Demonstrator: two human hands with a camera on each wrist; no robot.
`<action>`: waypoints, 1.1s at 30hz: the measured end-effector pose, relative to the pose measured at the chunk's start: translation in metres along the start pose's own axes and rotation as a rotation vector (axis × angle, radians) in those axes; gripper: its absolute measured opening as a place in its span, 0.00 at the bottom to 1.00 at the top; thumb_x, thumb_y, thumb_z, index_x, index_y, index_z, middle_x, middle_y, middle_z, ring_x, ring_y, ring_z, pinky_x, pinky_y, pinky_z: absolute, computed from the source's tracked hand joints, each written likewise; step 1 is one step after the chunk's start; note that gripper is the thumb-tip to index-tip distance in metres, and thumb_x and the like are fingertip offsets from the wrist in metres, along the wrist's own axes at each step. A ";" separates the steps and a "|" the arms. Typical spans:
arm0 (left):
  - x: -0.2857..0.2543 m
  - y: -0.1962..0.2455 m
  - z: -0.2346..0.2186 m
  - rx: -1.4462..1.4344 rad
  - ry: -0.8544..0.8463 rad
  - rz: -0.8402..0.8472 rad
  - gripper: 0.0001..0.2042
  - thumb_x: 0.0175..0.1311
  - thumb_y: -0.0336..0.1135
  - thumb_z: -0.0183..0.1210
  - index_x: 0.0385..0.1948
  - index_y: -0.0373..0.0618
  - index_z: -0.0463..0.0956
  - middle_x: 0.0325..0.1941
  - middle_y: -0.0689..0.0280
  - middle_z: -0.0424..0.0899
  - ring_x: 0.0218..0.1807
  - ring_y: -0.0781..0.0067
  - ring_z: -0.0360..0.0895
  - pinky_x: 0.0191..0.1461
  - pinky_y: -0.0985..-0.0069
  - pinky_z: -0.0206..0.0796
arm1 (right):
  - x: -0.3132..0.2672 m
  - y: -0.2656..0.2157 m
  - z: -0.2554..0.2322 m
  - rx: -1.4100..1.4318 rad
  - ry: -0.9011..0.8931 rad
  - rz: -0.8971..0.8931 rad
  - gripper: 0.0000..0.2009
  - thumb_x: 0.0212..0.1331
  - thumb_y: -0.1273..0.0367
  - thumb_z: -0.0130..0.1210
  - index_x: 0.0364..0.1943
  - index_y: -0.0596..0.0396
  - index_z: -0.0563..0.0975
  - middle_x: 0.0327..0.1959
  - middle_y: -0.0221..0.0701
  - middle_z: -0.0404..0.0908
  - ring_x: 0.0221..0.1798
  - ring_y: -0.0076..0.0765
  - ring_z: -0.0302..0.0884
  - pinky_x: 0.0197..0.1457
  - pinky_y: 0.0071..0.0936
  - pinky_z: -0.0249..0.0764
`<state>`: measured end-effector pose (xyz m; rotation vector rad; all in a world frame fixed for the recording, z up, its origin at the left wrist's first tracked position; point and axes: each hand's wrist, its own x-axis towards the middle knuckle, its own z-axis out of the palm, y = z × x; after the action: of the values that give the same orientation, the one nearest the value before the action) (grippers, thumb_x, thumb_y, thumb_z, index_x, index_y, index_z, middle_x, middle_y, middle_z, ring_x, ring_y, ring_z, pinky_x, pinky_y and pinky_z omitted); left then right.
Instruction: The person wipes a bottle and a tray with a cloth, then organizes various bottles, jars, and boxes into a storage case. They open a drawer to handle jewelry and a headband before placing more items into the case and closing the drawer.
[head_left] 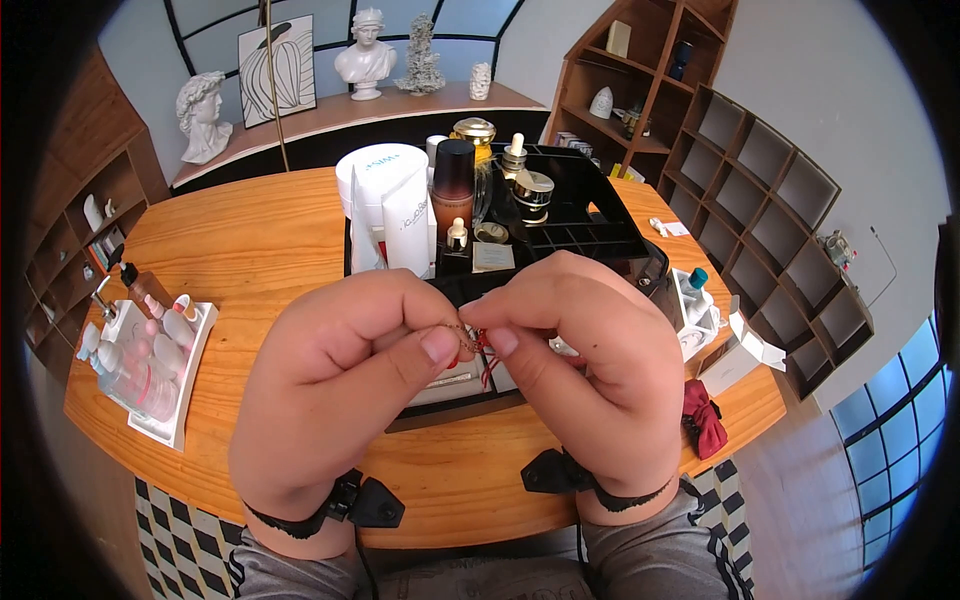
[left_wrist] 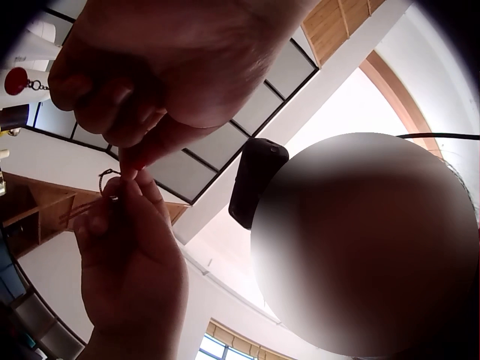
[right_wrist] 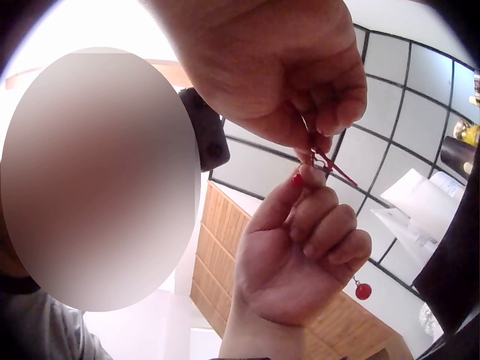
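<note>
In the head view the left hand (head_left: 340, 370) and right hand (head_left: 600, 350) meet over the organizer's front edge, each pinching part of a thin chain (head_left: 470, 344) with red cord (head_left: 487, 372). The right wrist view shows the red cord (right_wrist: 339, 170) hanging at the fingertips of the right hand (right_wrist: 277, 67), with the left hand (right_wrist: 296, 255) just below, a red bit at its thumb. A round red bead (right_wrist: 363, 291) dangles beside the left hand. In the left wrist view the same bead (left_wrist: 16, 81) hangs on a short chain, and a small loop (left_wrist: 109, 180) shows at the fingertips.
A black organizer (head_left: 590, 200) with bottles, jars and a white tube (head_left: 406, 225) stands behind the hands. A white tray (head_left: 200, 370) of bottles is at the left. On the right are a white box (head_left: 735, 350) and a dark red bow (head_left: 705, 420).
</note>
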<state>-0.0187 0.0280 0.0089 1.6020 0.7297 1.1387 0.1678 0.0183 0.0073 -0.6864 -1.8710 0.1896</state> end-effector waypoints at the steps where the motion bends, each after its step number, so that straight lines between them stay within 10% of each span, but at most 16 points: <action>1: 0.000 -0.001 0.000 -0.016 -0.001 0.006 0.09 0.62 0.36 0.58 0.31 0.38 0.78 0.31 0.68 0.80 0.33 0.83 0.70 0.38 0.84 0.58 | -0.001 -0.001 0.001 0.009 0.007 0.024 0.08 0.50 0.85 0.57 0.34 0.64 0.81 0.30 0.35 0.80 0.32 0.31 0.78 0.36 0.23 0.72; 17: 0.002 -0.005 0.004 -0.058 0.202 0.188 0.12 0.59 0.38 0.57 0.32 0.36 0.77 0.23 0.72 0.72 0.25 0.87 0.62 0.29 0.86 0.49 | -0.007 -0.001 0.001 0.205 -0.020 0.193 0.14 0.55 0.86 0.56 0.46 0.63 0.74 0.37 0.31 0.78 0.36 0.21 0.78 0.38 0.17 0.72; 33: 0.003 -0.010 0.005 0.027 -0.032 -0.043 0.08 0.59 0.25 0.66 0.40 0.39 0.81 0.14 0.84 0.56 0.18 0.94 0.51 0.22 0.84 0.40 | -0.008 0.004 -0.002 0.503 0.048 0.267 0.13 0.62 0.83 0.54 0.50 0.62 0.72 0.36 0.26 0.78 0.34 0.12 0.72 0.37 0.12 0.68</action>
<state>-0.0120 0.0314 0.0002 1.6167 0.7577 1.0741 0.1735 0.0166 -0.0004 -0.5774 -1.5882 0.7792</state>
